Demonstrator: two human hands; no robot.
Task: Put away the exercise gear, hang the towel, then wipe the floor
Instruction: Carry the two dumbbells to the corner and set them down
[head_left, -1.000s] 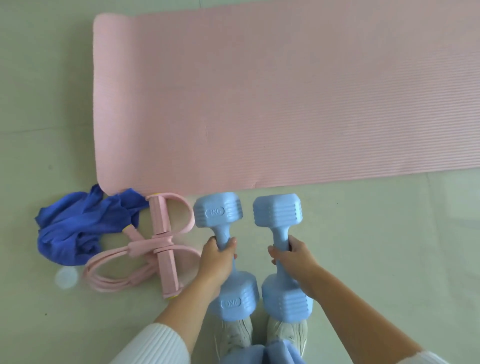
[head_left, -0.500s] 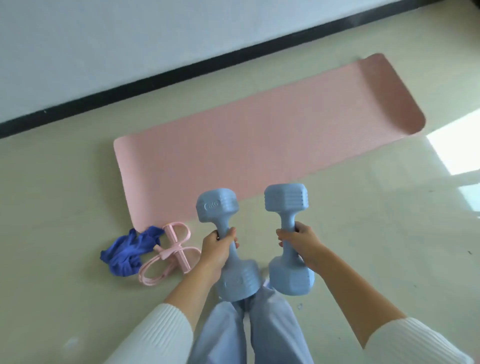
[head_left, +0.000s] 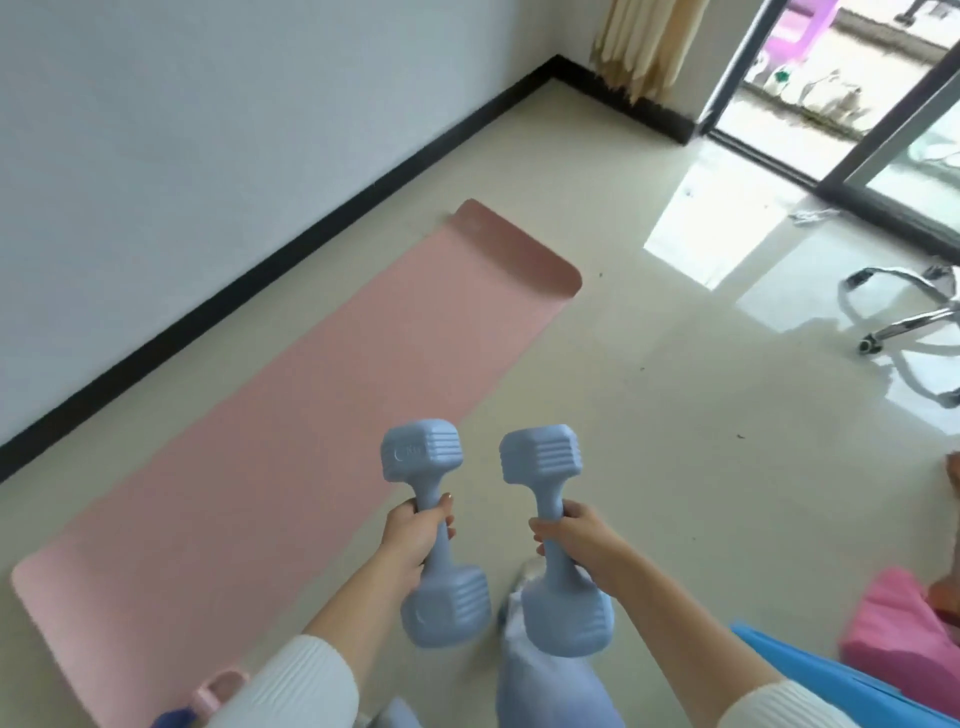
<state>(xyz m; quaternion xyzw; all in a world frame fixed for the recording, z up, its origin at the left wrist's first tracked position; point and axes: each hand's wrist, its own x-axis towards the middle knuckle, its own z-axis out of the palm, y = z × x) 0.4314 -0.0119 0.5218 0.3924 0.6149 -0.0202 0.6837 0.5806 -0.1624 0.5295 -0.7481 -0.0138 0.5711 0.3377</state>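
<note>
The left hand (head_left: 415, 535) is curled tight round the handle of a pale blue dumbbell (head_left: 421, 452), thumb wrapped over the front; the right hand (head_left: 576, 540) grips the handle of a second pale blue dumbbell (head_left: 540, 457) the same way. Both weights are held clear of the floor (head_left: 675, 441), side by side and apart, each tilted with one head pointing far and the other near. The left one has a raised oval mark on its far head, but the writing is too blurred to read.

To the left a pink mat (head_left: 291, 441) lies unrolled flat, running from the near left towards the far right alongside a black skirting board (head_left: 260, 270). At the mat's near corner a pink pull band (head_left: 218, 688) peeks past the left sleeve, and just beside it is a scrap of dark blue towel (head_left: 174, 719), mostly hidden.

At the near right are a bright blue surface (head_left: 831, 686) and a pink object (head_left: 893, 634); I cannot tell what either is. Farther right stands a chrome chair base (head_left: 904, 317); beyond it is a dark-framed glass door (head_left: 883, 130), with a beige curtain (head_left: 644, 47) in the far corner.
</note>
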